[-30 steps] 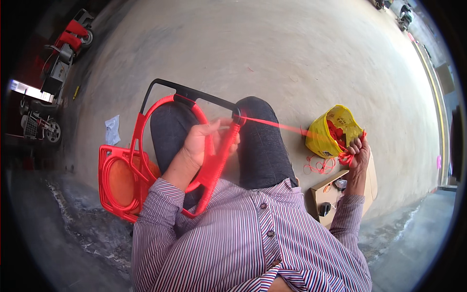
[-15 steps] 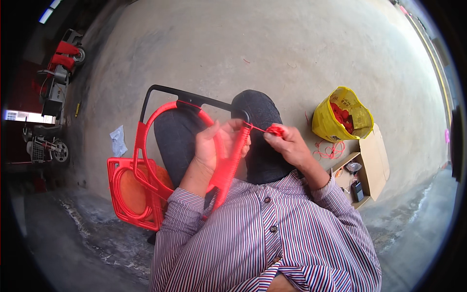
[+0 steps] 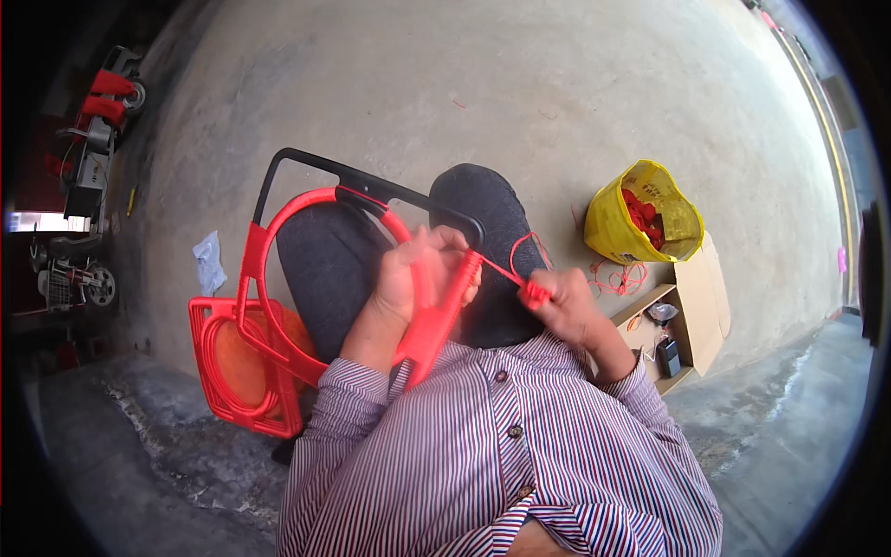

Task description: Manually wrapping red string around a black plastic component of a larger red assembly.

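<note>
Across my lap lies a red and black frame (image 3: 434, 332) with a round red ring inside it and a black bar along its far side. My left hand (image 3: 405, 278) is closed around its right-hand side, near the black corner. Red cord is wound in tight turns along that side. From there a taut length of cord (image 3: 502, 270) runs to my right hand (image 3: 569, 308), which grips a small bundle of red cord (image 3: 535, 294). A loose loop of cord arcs above the right hand. The left fingertips are partly hidden behind the frame.
On the floor at right stands a yellow bag (image 3: 605, 221) holding red material, beside tangled red cord (image 3: 620, 278) and an open cardboard box (image 3: 705, 306) with small items. More red frames (image 3: 206, 369) lean at my left, near a pale crumpled sheet (image 3: 210, 263). Scooters (image 3: 91, 167) stand far left.
My right hand has moved right and toward me, drawing out a longer stretch of cord. A loop of loose cord now shows above it. The left hand keeps its hold on the frame.
</note>
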Available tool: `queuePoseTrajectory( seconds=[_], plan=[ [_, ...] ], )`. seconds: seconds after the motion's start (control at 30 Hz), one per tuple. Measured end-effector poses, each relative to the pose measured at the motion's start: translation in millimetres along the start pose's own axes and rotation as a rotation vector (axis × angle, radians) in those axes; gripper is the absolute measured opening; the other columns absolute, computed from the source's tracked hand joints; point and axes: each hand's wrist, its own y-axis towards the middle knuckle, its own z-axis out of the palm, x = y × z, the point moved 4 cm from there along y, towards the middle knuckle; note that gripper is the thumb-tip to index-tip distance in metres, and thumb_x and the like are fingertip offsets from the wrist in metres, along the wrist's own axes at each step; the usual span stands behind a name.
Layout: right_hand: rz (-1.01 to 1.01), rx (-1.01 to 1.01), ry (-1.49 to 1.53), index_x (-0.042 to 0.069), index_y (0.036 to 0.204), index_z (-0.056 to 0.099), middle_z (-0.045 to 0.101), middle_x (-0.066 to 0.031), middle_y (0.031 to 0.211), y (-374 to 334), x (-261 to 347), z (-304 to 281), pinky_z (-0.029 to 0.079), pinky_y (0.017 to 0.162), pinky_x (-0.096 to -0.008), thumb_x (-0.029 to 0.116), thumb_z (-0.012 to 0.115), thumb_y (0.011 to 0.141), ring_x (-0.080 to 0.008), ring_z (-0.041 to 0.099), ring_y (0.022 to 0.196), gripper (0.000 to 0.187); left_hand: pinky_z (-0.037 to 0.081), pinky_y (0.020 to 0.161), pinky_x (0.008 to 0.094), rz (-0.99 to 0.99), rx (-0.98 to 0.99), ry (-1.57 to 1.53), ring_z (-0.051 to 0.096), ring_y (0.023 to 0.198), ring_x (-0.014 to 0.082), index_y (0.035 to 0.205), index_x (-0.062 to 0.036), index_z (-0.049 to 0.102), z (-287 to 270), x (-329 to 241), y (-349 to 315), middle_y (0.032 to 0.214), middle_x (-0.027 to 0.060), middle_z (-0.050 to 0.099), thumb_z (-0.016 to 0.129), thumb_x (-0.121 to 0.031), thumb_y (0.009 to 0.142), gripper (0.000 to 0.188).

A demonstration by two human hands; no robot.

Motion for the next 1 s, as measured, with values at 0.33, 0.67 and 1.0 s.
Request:
queuePoseTrajectory(
  seconds=[0.33, 0.67, 1.0],
  plan=[
    [-0.059, -0.19, -0.049, 0.006, 0.1, 0.062, 0.061, -0.0126, 0.093, 74.1, 28.0, -45.9, 0.049, 0.073, -0.0382, 0.006, 0.057, 0.081, -0.0285, 0.062, 0.089, 0.02, 0.05, 0.076, 0.0375, 0.448, -0.418, 0.227, 0.06, 0.096, 0.0264, 0.112, 0.0035, 0.055, -25.5, -19.6, -9.2, 0.109, 0.0189, 0.06, 0.049, -0.037, 0.091, 0.046],
    [-0.317, -0.485, -0.208, 0.008, 0.092, 0.063, 0.06, -0.0071, 0.098, 90.4, 17.4, -18.3, 0.049, 0.08, -0.0389, 0.014, 0.076, 0.067, -0.028, 0.056, 0.098, 0.03, 0.04, 0.102, 0.0457, 0.345, -0.265, 0.182, 0.056, 0.111, 0.0335, 0.117, 0.0091, 0.051, -21.3, -16.6, -5.8, 0.118, 0.023, 0.057, 0.05, -0.04, 0.089, 0.057],
    [-0.114, -0.215, -0.103, 0.006, 0.091, 0.066, 0.063, -0.007, 0.091, 71.5, -14.2, 4.2, 0.049, 0.078, -0.0365, 0.015, 0.074, 0.072, -0.0274, 0.059, 0.091, 0.023, 0.039, 0.104, 0.044, 0.106, -0.137, 0.087, 0.05, 0.12, 0.0349, 0.121, 0.0145, 0.05, -9.5, -3.3, -0.5, 0.125, 0.026, 0.054, 0.053, -0.048, 0.087, 0.071]
  ],
)
